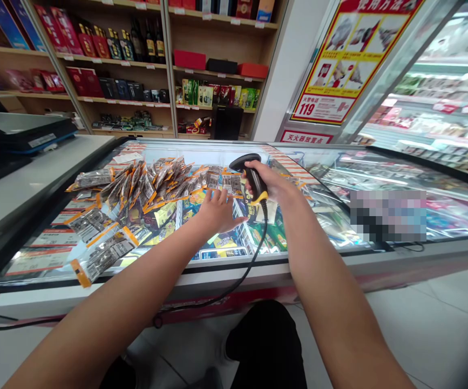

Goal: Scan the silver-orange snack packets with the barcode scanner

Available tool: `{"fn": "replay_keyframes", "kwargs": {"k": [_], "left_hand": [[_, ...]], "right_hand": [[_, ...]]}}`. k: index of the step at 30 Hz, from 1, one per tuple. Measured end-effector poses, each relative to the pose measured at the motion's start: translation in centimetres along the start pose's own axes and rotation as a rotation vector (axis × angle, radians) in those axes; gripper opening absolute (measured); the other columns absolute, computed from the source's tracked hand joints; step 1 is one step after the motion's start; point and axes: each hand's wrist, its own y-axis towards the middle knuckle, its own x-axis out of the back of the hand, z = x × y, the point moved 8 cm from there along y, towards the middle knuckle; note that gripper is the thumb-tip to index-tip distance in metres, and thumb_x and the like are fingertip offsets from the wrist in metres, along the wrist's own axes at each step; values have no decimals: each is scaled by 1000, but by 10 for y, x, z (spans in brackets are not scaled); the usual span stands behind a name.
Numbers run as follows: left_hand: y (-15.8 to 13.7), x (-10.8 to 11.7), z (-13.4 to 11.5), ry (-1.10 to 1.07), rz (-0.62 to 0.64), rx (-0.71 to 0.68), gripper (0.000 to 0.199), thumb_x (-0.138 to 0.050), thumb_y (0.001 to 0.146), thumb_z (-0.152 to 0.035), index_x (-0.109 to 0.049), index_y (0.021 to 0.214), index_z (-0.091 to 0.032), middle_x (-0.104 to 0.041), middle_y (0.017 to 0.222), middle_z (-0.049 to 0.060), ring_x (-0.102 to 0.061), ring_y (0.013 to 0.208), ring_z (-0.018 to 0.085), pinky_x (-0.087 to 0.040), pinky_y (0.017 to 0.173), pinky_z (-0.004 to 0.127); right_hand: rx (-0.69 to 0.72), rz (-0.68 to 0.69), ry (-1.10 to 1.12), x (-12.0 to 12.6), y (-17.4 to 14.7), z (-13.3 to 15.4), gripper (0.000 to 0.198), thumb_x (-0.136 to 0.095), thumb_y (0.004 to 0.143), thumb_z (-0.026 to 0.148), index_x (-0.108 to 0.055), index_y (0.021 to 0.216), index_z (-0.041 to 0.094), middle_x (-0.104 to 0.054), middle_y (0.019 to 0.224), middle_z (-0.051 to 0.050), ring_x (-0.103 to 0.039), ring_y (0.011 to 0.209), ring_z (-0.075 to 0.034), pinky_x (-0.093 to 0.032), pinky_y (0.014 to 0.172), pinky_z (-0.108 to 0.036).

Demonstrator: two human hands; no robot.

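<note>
A: Where are the person's hands?

B: Both reach forward over a glass-topped freezer (43, 301). The right hand (273, 181) is closed around the handle of a black-and-yellow barcode scanner (253, 181), whose head points left.

A: And the left hand (216, 216)?

B: Open, palm down, fingers spread, with nothing seen in its grip. Its fingertips reach toward a row of packets (153, 183); I cannot tell whether they touch.

A: Describe those packets.

B: Clear and brown with orange edges. They lie in an overlapping heap left of the left hand, thinning into a row that runs to just beside the scanner. A loose packet (106, 253) lies near the freezer's front edge, tilted, at lower left.

A: What else is around?

B: A black cable (253, 259) drops from the scanner's handle and curves down to the left across the freezer's front. Behind stand wooden shelves (116, 64) of bottles and boxes, and a red-and-yellow poster (341, 59).
</note>
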Motion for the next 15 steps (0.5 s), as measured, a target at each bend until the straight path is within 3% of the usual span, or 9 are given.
{"fn": "replay_keyframes", "kwargs": {"k": [3, 5, 7, 11, 13, 15], "left_hand": [[15, 19, 6, 9, -164, -22, 87, -28, 102, -75, -55, 152, -10, -45, 166, 22, -40, 155, 41, -27, 130, 52], [33, 31, 21, -8, -245, 59, 80, -26, 104, -70, -56, 149, -11, -53, 158, 22, -48, 148, 38, -38, 122, 49], [54, 35, 38, -26, -232, 161, 81, -28, 104, -69, -51, 153, -8, -52, 158, 24, -48, 147, 39, -41, 119, 50], [86, 20, 44, -63, -67, 114, 89, -25, 103, -70, -33, 167, -9, -46, 166, 23, -43, 154, 39, -27, 127, 53], [88, 11, 41, -45, -42, 65, 90, -25, 102, -72, -33, 168, -11, -43, 168, 22, -40, 157, 39, -22, 130, 53], [82, 9, 40, -10, -98, 27, 89, -25, 101, -75, -42, 164, -14, -45, 167, 21, -42, 155, 38, -23, 130, 51]], "right_hand": [[81, -99, 79, 8, 7, 6, 29, -54, 105, 43, -59, 86, 21, -58, 54, -1, -56, 40, -15, -47, 39, -22], [157, -171, 125, 16, 13, 10, 28, -52, 105, 42, -58, 87, 22, -57, 53, 0, -56, 41, -15, -47, 40, -22], [209, -212, 153, 23, 19, 12, 27, -52, 104, 41, -57, 86, 22, -56, 53, 1, -56, 41, -15, -47, 41, -22], [244, -191, 155, 26, 25, 11, 27, -57, 102, 44, -58, 86, 22, -56, 53, 2, -58, 43, -15, -47, 42, -22], [228, -153, 118, 24, 24, 10, 28, -59, 101, 45, -59, 86, 22, -57, 54, 1, -57, 42, -15, -48, 42, -22], [196, -117, 66, 21, 22, 8, 29, -61, 100, 46, -61, 85, 21, -59, 54, -1, -56, 41, -15, -48, 41, -23]]}}
